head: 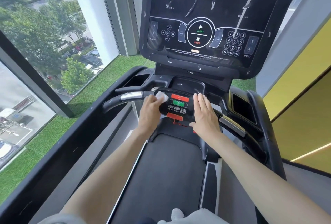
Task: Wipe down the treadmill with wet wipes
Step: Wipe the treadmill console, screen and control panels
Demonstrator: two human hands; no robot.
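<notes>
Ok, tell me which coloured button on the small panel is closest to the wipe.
The red button, topmost, right beside the wipe in the left hand; the green button sits below it.

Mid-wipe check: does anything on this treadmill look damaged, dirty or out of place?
Yes. The big console screen carries pale streaks and scuffs, the longest running from its upper right down to the number keypad. Whether they are smears or scratches, I cannot tell. Nothing looks spilled.
</notes>
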